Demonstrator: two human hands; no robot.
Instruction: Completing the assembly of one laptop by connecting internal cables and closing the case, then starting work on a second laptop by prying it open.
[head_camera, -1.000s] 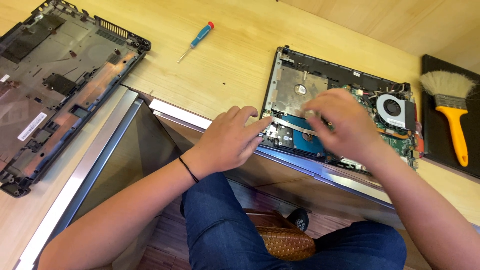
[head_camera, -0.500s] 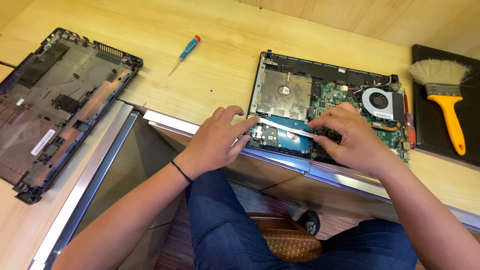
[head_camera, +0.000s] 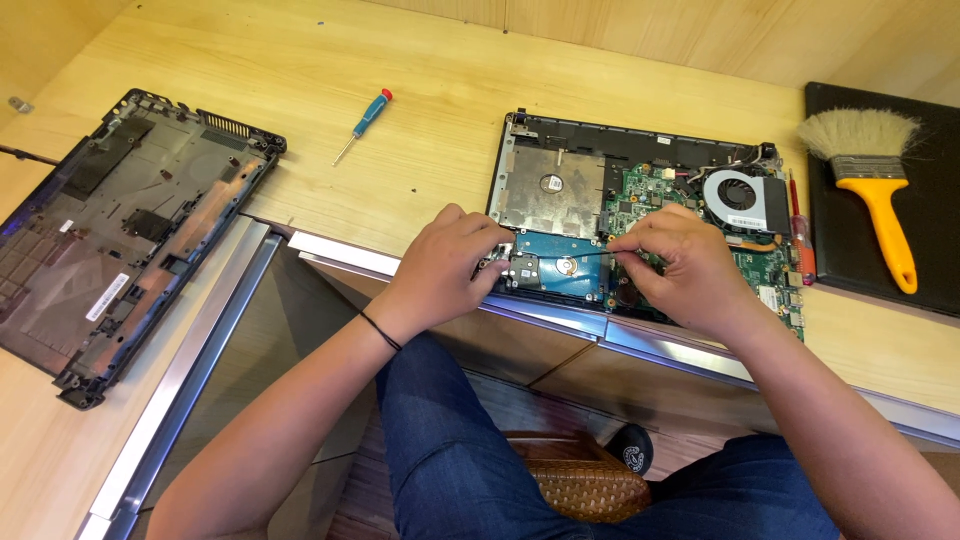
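An opened laptop base (head_camera: 560, 180) lies on the wooden desk with its green circuit board, round fan (head_camera: 740, 195) and a blue-topped hard drive (head_camera: 560, 272) near the front edge. My left hand (head_camera: 445, 265) rests on the drive's left end, fingers curled against its metal bracket. My right hand (head_camera: 680, 265) pinches a thin black wire (head_camera: 590, 253) that runs across the top of the drive toward the left hand.
The removed bottom cover (head_camera: 120, 230) lies at the left. A small screwdriver with a teal handle (head_camera: 365, 122) lies behind it. A yellow-handled brush (head_camera: 870, 170) rests on a black mat (head_camera: 935, 200) at the right. The desk's metal edge (head_camera: 560, 315) runs under my wrists.
My right hand has come down from over the board to the drive's right side and now pinches the thin black wire. My left hand has stayed at the drive's left end.
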